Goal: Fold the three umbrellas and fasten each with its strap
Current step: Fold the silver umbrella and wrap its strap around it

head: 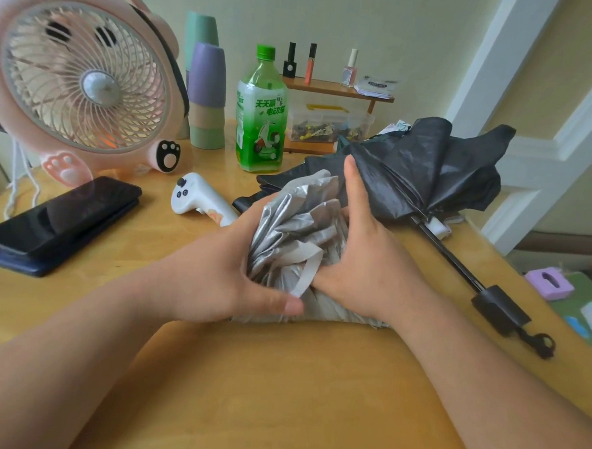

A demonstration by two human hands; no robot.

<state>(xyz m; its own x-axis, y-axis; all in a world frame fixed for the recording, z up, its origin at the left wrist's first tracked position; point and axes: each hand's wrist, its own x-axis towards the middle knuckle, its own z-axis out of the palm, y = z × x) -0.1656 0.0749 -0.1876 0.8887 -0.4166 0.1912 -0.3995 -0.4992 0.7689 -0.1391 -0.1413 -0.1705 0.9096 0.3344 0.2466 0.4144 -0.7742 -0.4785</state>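
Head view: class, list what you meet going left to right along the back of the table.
Pink fan → stacked cups → green drink bottle → clear plastic box → black umbrella.

**Silver umbrella bunched, black one lying half open**

The silver umbrella sits between your left hand and right hand, just above the table. Its shiny canopy is gathered into crumpled pleats that point away from you. Its pale strap hangs loose across the folds, unfastened.

To your right, the black umbrella lies on the table. Its canopy is loose and unfolded, and its thin black shaft is pulled out towards you. The shaft ends in a blocky black handle with a wrist loop.
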